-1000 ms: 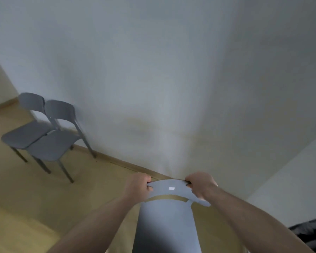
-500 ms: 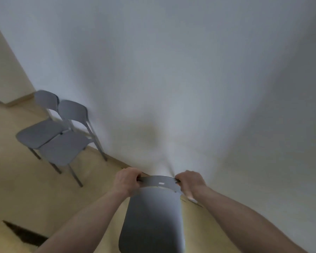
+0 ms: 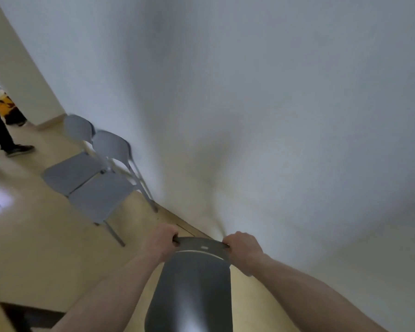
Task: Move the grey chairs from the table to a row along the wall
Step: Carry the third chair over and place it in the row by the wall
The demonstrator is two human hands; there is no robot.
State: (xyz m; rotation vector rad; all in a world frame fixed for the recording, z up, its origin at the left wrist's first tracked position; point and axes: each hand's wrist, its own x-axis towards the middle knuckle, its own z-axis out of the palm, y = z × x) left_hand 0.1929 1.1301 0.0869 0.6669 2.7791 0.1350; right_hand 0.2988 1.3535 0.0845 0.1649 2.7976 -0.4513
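Grey chair (image 3: 192, 283), backrest between both grips

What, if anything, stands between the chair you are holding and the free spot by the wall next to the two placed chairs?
Nothing visible does. Both the left hand and the right hand grip the held chair, and the floor between it and the nearer placed chair looks bare.

A plain indoor room, possibly an office or meeting space, though the blurred view makes that uncertain. A bare white wall (image 3: 273, 104) meets a pale wood floor (image 3: 34, 236) along a wood baseboard (image 3: 189, 226). Two matching grey chairs (image 3: 98, 183) stand side by side against the wall. At far left, a person's legs (image 3: 0, 135) cross an opening.
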